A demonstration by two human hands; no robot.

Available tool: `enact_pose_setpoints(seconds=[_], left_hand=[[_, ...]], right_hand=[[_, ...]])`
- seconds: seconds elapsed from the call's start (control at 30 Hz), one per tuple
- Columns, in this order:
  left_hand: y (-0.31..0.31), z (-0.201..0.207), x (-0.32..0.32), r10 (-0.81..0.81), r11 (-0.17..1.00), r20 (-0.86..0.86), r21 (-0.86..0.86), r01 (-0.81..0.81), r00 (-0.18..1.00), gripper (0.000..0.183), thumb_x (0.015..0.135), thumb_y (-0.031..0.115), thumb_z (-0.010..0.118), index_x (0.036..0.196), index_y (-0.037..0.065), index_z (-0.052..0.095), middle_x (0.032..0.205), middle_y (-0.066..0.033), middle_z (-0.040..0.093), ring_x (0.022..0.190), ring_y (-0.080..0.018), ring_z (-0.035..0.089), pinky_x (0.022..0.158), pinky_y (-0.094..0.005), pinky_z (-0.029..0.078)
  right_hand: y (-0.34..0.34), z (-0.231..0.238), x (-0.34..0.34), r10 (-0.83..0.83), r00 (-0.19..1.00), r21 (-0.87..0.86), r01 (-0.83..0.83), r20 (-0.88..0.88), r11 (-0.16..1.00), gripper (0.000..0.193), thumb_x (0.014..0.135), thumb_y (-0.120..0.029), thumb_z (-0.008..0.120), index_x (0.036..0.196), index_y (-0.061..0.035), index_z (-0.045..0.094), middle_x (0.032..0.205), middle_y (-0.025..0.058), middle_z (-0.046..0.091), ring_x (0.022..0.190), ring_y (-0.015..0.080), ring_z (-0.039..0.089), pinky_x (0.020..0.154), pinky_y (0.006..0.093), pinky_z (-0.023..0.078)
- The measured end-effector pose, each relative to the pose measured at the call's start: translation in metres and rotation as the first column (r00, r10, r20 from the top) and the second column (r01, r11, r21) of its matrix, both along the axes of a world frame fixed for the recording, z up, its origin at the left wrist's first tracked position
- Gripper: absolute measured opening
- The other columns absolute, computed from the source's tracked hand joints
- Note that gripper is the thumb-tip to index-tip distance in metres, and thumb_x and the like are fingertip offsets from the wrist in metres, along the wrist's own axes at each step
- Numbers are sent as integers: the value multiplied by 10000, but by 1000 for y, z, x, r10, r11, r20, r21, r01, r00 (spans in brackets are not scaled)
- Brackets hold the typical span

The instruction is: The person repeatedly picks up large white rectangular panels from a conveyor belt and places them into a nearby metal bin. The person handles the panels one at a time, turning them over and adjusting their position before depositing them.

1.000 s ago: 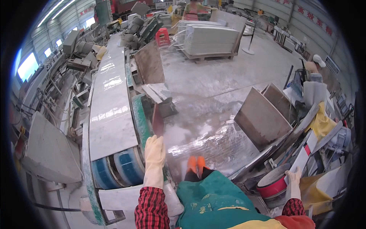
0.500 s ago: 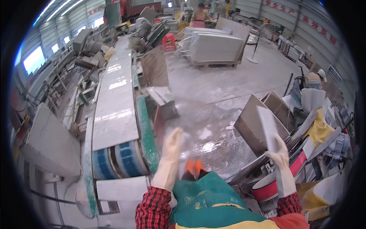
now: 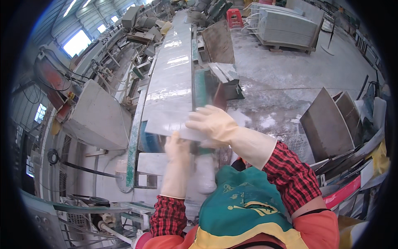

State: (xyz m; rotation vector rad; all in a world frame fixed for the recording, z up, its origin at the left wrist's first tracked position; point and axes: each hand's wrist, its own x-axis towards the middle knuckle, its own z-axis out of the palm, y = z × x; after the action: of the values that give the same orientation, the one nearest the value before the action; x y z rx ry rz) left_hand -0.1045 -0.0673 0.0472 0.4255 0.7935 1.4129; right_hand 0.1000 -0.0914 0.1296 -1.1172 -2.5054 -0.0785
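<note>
Both of my hands wear long cream rubber gloves and are at the near end of the conveyor belt (image 3: 172, 70). A thin pale slab (image 3: 163, 126) lies over that end, partly covering a blue roller (image 3: 149, 141). My left hand (image 3: 177, 147) is closed on the slab's near edge, thumb at the rim; its fingers are blurred and partly hidden. My right hand (image 3: 213, 124) reaches across from the right, fingers over the slab's top at the right corner, thumb lower down. The slab's far edge blends into the wet, shiny surface of the belt.
A green rail (image 3: 201, 91) runs along the belt's right side. Brown boards (image 3: 327, 124) lean at the right among scrap. A bundle of white slabs (image 3: 286, 27) stands on a pallet beyond, by a red stool (image 3: 234, 18). A large grey block (image 3: 97, 116) stands left.
The view has turned right-to-left toward the belt. My right hand, which held a thin white slab upright at the right, has come across to the belt end. My left hand is now at the slab's edge.
</note>
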Motion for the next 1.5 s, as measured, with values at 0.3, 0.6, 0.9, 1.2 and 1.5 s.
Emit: enact_pose_setpoints(seconds=[0.3, 0.6, 0.9, 1.2, 1.5], left_hand=[[92, -72, -83, 289, 939, -47, -180, -293, 956, 350, 991, -27, 436, 1339, -28, 407, 1360, -232, 503, 1225, -427, 559, 991, -634, 515], [110, -91, -59, 291, 938, -41, -182, -294, 956, 451, 947, -47, 498, 1381, 28, 400, 1383, -209, 469, 1211, -421, 552, 964, -635, 516], [139, -125, -81, 243, 954, 16, -187, -236, 970, 417, 955, -46, 493, 1362, 13, 426, 1340, -222, 506, 1202, -416, 559, 979, -644, 494], [141, -110, -67, 283, 925, -100, -233, -299, 954, 383, 975, 15, 518, 1348, 31, 428, 1282, -193, 539, 1123, -376, 609, 896, -565, 563], [124, -96, -93, -43, 968, -518, -233, -93, 854, 339, 931, 231, 685, 1106, -19, 539, 1010, -150, 638, 847, -227, 678, 672, -320, 591]], right_hand=[[-63, -65, 157, -520, 849, -135, 506, -95, 852, 682, 711, -243, 856, 1328, -130, 590, 1380, 158, 586, 1294, 353, 542, 1105, 432, 430], [-301, -150, 344, -926, 93, -579, 756, -366, 305, 593, 855, -104, 725, 1408, 1, 538, 1408, 165, 582, 1316, 277, 536, 1114, 362, 396], [-403, -170, 346, -919, -120, -609, 779, -375, 147, 592, 890, -91, 715, 1444, -33, 517, 1455, 170, 538, 1360, 295, 482, 1165, 375, 332], [-410, -180, 355, -906, -137, -624, 765, -401, 160, 586, 897, -75, 701, 1449, -28, 508, 1446, 173, 543, 1340, 277, 506, 1140, 357, 366], [-415, -177, 341, -895, -152, -659, 729, -420, 185, 586, 889, -50, 697, 1439, 4, 502, 1424, 175, 562, 1308, 263, 541, 1110, 337, 405]])
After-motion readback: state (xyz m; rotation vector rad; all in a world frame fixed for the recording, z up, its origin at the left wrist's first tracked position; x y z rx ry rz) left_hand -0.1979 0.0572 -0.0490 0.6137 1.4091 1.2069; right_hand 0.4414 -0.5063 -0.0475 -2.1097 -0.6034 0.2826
